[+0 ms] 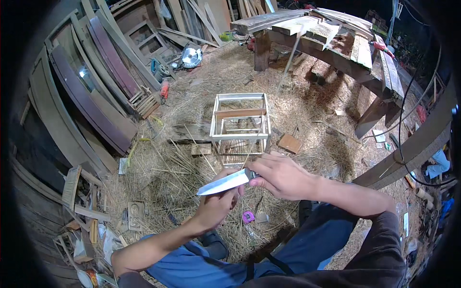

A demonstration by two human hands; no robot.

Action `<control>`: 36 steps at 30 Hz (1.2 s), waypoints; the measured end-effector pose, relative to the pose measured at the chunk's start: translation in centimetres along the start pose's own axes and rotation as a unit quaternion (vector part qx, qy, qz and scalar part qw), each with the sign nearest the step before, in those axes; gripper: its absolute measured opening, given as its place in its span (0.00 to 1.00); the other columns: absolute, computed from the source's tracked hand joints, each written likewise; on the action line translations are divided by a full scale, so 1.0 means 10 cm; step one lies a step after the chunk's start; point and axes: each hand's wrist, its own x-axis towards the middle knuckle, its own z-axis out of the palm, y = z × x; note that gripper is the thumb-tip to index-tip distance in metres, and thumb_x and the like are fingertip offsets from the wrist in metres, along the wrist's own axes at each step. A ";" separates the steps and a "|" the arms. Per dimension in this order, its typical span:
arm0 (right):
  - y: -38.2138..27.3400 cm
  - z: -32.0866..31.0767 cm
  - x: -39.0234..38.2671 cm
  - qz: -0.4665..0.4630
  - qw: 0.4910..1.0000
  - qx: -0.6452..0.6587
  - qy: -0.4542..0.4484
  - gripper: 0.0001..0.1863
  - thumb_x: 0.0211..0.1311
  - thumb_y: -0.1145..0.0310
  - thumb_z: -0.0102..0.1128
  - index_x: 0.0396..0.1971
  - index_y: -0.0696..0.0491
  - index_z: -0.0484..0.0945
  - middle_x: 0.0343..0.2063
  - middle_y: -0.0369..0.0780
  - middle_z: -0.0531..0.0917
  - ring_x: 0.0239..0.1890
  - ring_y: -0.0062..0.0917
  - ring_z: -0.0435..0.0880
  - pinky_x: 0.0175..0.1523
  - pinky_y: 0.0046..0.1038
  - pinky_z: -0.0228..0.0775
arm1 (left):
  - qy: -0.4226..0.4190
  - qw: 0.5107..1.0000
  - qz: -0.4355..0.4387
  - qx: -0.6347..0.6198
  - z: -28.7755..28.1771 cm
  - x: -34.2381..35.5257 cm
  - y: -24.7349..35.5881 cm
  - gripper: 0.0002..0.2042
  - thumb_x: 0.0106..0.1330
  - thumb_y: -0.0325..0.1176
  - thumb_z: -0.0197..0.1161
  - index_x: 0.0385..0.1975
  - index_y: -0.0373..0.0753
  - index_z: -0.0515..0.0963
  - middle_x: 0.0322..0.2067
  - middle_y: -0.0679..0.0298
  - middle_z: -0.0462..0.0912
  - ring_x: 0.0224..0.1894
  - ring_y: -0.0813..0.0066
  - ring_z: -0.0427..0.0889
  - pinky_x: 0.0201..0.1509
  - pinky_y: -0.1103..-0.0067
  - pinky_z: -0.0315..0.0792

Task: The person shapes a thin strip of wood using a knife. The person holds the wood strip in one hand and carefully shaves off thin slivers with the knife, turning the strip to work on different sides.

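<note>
A kitchen knife (224, 184) with a broad shiny blade and dark handle is in front of me, its tip toward the left. My right hand (284, 178) is closed round the handle. Just under and behind the blade, my left hand (214, 210) has its fingers curled in; the blade partly covers them, and what they hold cannot be made out. Beyond both hands a small open frame of pale wooden strips (240, 137) stands on the floor, with a browner crossbar (240, 114) near its top. Thin split sticks (177, 161) lie scattered to its left.
Shavings and straw-like slivers cover the ground. A pink tape measure (248, 217) lies between my feet, a wood block (290, 143) right of the frame. A circular saw (191, 56) sits far left of centre. Boards (65, 110) lean at left; a plank-topped workbench (326, 45) stands far right.
</note>
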 end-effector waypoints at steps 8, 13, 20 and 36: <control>0.02 -0.02 0.00 -0.043 0.999 -0.001 0.027 0.22 0.66 0.52 0.55 0.46 0.56 0.74 0.28 0.44 0.82 0.32 0.42 0.84 0.35 0.39 0.74 | -0.034 0.995 -0.046 -0.083 -0.05 -0.03 -0.04 0.11 0.72 0.33 0.53 0.50 0.42 0.66 0.26 0.72 0.68 0.20 0.88 0.61 0.23 0.86 0.55; -0.01 -0.03 -0.03 -0.048 0.999 -0.019 0.012 0.22 0.65 0.51 0.56 0.46 0.56 0.75 0.28 0.44 0.83 0.30 0.39 0.83 0.35 0.38 0.74 | -0.071 0.991 -0.060 -0.097 -0.08 -0.09 -0.05 0.11 0.72 0.32 0.53 0.51 0.42 0.67 0.28 0.73 0.68 0.23 0.90 0.61 0.24 0.87 0.57; 0.03 -0.10 -0.10 -0.044 0.997 -0.049 0.032 0.22 0.64 0.50 0.58 0.44 0.55 0.78 0.27 0.42 0.83 0.29 0.36 0.83 0.34 0.35 0.73 | -0.059 0.991 -0.075 -0.098 -0.02 -0.11 -0.02 0.12 0.72 0.29 0.51 0.53 0.42 0.65 0.28 0.72 0.68 0.23 0.87 0.62 0.24 0.85 0.57; 0.25 -0.23 -0.13 0.075 0.986 -0.088 0.121 0.19 0.64 0.54 0.60 0.43 0.54 0.79 0.28 0.43 0.85 0.27 0.35 0.84 0.36 0.36 0.74 | -0.031 0.992 -0.055 -0.105 -0.02 -0.16 -0.04 0.08 0.76 0.38 0.50 0.45 0.40 0.67 0.23 0.73 0.63 0.19 0.87 0.59 0.22 0.86 0.58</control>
